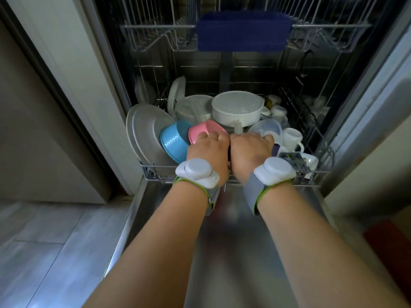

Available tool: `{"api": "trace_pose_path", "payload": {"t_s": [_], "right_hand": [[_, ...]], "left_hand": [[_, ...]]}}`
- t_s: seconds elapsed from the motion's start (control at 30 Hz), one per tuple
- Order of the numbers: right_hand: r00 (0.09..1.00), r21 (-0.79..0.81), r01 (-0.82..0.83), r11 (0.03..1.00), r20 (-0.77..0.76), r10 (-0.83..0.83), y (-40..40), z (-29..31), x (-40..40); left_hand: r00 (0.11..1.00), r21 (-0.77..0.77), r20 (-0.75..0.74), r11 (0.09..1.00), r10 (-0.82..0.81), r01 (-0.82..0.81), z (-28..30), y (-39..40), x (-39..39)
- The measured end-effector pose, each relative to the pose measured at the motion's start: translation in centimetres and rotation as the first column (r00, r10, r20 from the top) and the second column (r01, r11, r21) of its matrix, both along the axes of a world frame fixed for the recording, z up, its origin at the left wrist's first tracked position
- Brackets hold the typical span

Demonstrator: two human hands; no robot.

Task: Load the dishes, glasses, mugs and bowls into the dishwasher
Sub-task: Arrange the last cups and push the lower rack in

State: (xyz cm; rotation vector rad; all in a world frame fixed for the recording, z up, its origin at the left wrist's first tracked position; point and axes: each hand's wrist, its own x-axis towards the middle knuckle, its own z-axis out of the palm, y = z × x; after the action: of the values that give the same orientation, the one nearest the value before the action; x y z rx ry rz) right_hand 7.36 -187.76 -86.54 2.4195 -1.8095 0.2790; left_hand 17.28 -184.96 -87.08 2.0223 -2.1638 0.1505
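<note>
The person stands at the open dishwasher door [233, 230], both forearms stretched over it into the lower rack [155, 172]. The left hand [209, 150] and right hand [249, 150] sit knuckle to knuckle at the rack's front middle, each wrist strapped with a white sensor band [195, 172].

Left hand: fingers curled onto the near rim of the pink bowl [205, 130], gripping it. The bowl stands tilted on edge directly ahead of the fingers. Just left of that hand, touching the pink bowl, leans the blue bowl [174, 143]; further left stand the grey plates [146, 132], upright.

Right hand: fingers bent down over something at the clear plastic bowl [266, 127]; whether they grip it cannot be told, as the fingertips are hidden.

Right of the right hand stands a white mug [292, 138]. Beyond both hands lies a white perforated strainer [236, 107], mouth down. High above them, the upper rack [160, 36] carries a blue basket [243, 32].
</note>
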Motion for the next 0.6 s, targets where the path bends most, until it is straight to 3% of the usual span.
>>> {"api": "trace_pose_path", "payload": {"t_s": [0.13, 0.4, 0.53, 0.6], "right_hand": [[1.0, -0.031, 0.003, 1.0, 0.006, -0.003, 1.9, -0.1, -0.3], [1.0, 0.102, 0.012, 0.995, 0.007, -0.013, 1.5, 1.4, 0.3], [0.991, 0.038, 0.084, 0.996, 0.098, -0.087, 4.2, -0.8, -0.1], [0.991, -0.031, 0.063, 0.998, 0.12, -0.059, 4.7, -2.9, -0.2]], "left_hand": [[1.0, -0.046, 0.011, 0.999, 0.008, -0.007, -0.4, 1.9, -0.2], [0.994, 0.033, 0.084, 0.997, 0.062, -0.065, 0.3, 0.5, -0.2], [0.996, 0.01, 0.076, 0.999, 0.052, -0.053, 0.1, 0.9, -0.1], [0.997, -0.085, 0.057, 0.995, 0.05, -0.045, -1.6, 2.4, -0.6]]}}
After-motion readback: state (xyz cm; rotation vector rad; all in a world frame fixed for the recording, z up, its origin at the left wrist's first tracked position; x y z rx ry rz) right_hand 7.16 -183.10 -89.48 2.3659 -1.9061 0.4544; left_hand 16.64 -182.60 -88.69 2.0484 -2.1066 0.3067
